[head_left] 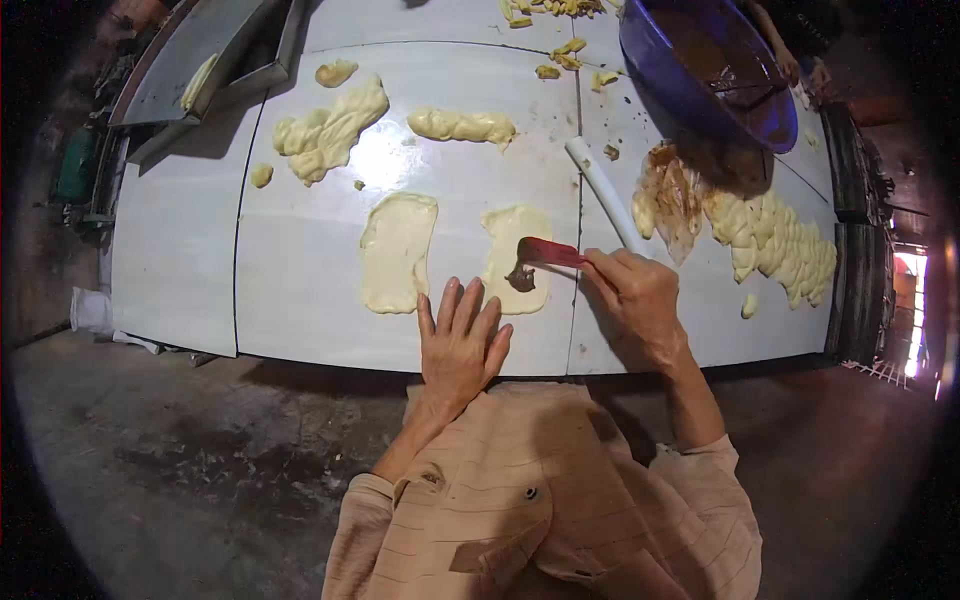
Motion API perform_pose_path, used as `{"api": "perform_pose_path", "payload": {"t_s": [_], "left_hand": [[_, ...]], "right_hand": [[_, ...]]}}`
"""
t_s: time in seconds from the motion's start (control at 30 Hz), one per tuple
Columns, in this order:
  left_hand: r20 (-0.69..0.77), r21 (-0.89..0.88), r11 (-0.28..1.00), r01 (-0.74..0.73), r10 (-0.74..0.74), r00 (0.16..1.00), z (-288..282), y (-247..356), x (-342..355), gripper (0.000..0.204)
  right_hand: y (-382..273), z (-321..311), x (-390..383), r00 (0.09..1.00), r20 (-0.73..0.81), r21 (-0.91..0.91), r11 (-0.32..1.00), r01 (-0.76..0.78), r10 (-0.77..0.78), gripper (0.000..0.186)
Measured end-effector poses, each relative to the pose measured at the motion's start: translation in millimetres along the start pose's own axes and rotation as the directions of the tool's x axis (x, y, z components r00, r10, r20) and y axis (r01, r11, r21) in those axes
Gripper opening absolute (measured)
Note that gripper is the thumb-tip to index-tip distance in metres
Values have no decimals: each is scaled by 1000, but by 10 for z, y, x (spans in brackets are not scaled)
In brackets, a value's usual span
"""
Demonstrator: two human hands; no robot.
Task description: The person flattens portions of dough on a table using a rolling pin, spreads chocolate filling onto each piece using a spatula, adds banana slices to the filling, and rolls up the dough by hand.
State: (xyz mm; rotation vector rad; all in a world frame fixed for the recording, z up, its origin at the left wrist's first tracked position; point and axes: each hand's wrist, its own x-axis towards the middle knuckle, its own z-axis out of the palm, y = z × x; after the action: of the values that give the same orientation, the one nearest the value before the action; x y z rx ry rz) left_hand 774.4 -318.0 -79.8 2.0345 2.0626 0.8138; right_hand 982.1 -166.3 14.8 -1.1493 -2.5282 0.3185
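My right hand (pixel 637 300) is closed round the handle of a red spatula (pixel 550 253). The spatula's blade lies over the right one of two flattened dough sheets (pixel 518 225), by a dab of dark brown paste (pixel 521 279). With its fingers spread, my left hand (pixel 461 335) rests on the white tabletop at the near edge, between the two sheets. Its fingertips are close to the lower corner of the left dough sheet (pixel 396 255). A pale rolling pin (pixel 607 195) lies slanted beyond my right hand.
Dough lumps (pixel 335 130) and a dough roll (pixel 461 126) lie farther back. On the right are many small dough pieces (pixel 775 245) and a paste-smeared plastic sheet (pixel 672 195). A purple basin (pixel 665 60) of brown paste stands far right, another person's hand (pixel 786 68) beside it. Metal trays (pixel 190 65) sit far left.
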Motion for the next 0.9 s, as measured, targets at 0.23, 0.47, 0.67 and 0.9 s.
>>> {"api": "perform_pose_path", "payload": {"t_s": [0.23,0.47,0.67,0.9], "left_hand": [[8,-31,999,14,-14,1000,-19,13,-26,42],[52,-7,999,-47,47,998,-16,1,-30,40],[95,17,996,-88,86,992,-64,-8,25,39],[133,6,987,-163,161,978,11,-9,-62,43]], "right_hand": [[45,-32,-120,999,-29,-89,996,29,-32,15],[56,-82,-95,945,230,74,964,-257,235,25],[333,-343,188,748,477,496,561,-663,462,28],[1557,-1195,859,796,101,584,612,-533,597,35]]}}
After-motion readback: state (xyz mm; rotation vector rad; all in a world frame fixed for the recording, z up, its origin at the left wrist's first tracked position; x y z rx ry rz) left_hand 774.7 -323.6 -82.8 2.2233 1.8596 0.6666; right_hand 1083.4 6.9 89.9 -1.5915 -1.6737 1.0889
